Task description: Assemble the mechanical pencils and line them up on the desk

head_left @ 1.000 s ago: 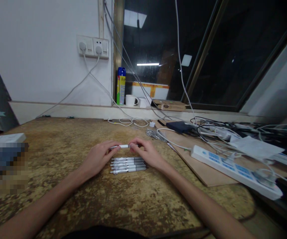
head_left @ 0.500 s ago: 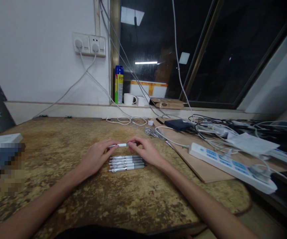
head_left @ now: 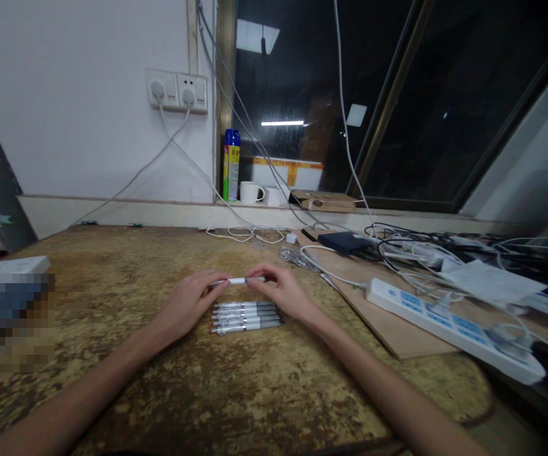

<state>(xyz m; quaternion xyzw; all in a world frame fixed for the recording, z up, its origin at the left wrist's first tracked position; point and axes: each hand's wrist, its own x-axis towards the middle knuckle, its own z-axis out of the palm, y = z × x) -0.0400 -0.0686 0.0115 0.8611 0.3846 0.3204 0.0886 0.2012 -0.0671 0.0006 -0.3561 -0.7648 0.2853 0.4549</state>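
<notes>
White pen (head_left: 237,281) clamped in both left hand (head_left: 191,300) and right hand (head_left: 278,289), beyond the row of pens (head_left: 246,318)

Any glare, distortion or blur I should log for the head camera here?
Head view: bright reflections glare in the dark window; light falls off toward the right edge; the window frame leans strongly, likely tilt plus wide-angle stretch; fine detail on the laid-out pens is soft; a pixelated patch masks part of the left side.

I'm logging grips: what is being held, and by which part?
A pen: the left hand pinches it near its left end, the right hand near its right.
</notes>
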